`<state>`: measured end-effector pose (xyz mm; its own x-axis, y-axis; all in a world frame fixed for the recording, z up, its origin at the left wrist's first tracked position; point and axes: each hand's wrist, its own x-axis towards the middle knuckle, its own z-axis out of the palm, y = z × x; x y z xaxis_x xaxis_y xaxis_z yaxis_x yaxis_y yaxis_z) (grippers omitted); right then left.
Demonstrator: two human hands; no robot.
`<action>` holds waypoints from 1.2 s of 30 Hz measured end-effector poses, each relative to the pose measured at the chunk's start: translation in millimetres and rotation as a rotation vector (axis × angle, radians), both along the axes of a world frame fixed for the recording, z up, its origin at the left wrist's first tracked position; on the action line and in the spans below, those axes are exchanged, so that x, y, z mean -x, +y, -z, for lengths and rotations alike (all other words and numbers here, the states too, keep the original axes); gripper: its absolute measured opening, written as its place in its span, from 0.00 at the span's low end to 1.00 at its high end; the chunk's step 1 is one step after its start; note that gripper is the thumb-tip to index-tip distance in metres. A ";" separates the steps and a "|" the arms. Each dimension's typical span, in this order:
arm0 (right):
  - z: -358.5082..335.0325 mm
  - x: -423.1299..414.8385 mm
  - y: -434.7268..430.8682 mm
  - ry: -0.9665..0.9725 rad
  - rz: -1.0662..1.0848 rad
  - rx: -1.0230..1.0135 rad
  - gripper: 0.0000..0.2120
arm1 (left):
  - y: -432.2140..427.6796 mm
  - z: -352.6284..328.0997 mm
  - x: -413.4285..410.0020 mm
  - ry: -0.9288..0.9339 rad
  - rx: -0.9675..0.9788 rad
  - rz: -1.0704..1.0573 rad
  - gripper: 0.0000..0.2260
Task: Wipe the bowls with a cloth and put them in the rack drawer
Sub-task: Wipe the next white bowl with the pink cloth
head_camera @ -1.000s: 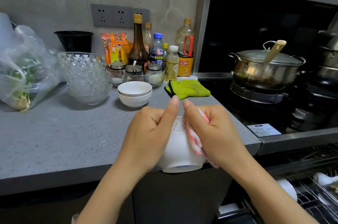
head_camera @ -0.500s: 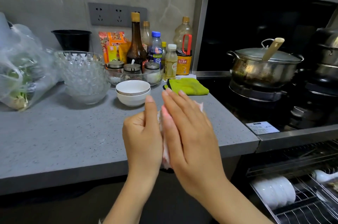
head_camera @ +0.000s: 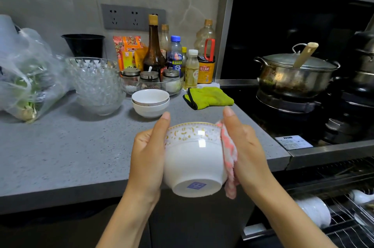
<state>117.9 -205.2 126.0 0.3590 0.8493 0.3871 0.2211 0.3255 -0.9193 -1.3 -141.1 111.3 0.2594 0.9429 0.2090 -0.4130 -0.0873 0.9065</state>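
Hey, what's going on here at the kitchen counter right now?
A person is wiping a bowl at the counter edge. The left hand grips one side of it, tipped with its base toward the camera, while the right hand presses a cloth against the other side. Two stacked bowls sit on the counter behind. The rack drawer at lower right is open, with white dishes in it.
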 end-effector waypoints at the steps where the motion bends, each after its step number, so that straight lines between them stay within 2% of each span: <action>1: 0.9 -1.5 -0.3 -0.016 -0.009 -0.003 0.35 | -0.1 -0.4 0.2 0.030 -0.021 0.000 0.31; 5: -3.6 -4.6 -0.6 -0.070 -0.048 -0.035 0.35 | 3.3 -4.2 -0.2 0.121 -0.244 -0.047 0.24; 8: -8.0 -3.4 -1.6 -0.187 -0.069 -0.023 0.34 | 7.2 -8.0 2.6 0.221 -0.452 0.033 0.28; 11: -5.4 1.5 0.6 -0.373 -0.028 -0.016 0.34 | 4.9 -10.2 1.0 0.445 -0.585 0.073 0.35; 13: -3.3 4.6 1.9 -0.357 -0.038 -0.021 0.33 | 4.4 -8.5 -2.2 0.477 -0.595 0.071 0.36; 16: -1.3 8.5 2.6 -0.184 -0.077 -0.039 0.33 | 2.7 -8.3 -4.6 0.461 -0.568 -0.032 0.36; 18: 2.7 8.9 3.5 -0.076 -0.049 -0.051 0.33 | 0.7 -7.4 -4.7 0.356 -0.457 -0.111 0.32; 20: 12.0 7.1 5.8 -0.085 0.017 -0.019 0.34 | -1.5 -8.3 -4.3 0.211 -0.289 -0.145 0.26; 23: 24.8 12.4 7.0 -0.222 0.126 -0.037 0.26 | -1.7 -3.7 -7.6 0.141 -0.249 -0.227 0.25; 25: 26.3 22.6 7.0 -0.440 0.227 -0.154 0.22 | -3.6 -1.3 -12.3 0.137 -0.282 -0.290 0.26; 27: 26.5 31.8 8.2 -0.717 0.344 -0.228 0.22 | -6.6 2.3 -17.2 0.166 -0.314 -0.328 0.28; 28: 26.9 32.7 9.5 -0.787 0.376 -0.247 0.23 | -8.1 3.3 -18.7 0.172 -0.318 -0.337 0.28; 30: 24.6 28.1 12.9 -0.730 0.331 -0.258 0.23 | -9.7 3.7 -19.5 0.175 -0.314 -0.350 0.29; 33: 16.3 18.9 11.7 -0.391 0.154 -0.197 0.21 | -10.4 0.3 -14.8 0.156 -0.264 -0.335 0.28; 36: 6.2 15.5 3.5 -0.051 0.007 -0.040 0.21 | -10.4 -4.8 -7.8 0.049 -0.136 -0.252 0.23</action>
<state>102.4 -201.7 119.8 0.3438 0.8301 0.4390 0.2701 0.3604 -0.8929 6.5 -151.5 116.0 0.0332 0.9432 0.3305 -0.3184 -0.3035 0.8981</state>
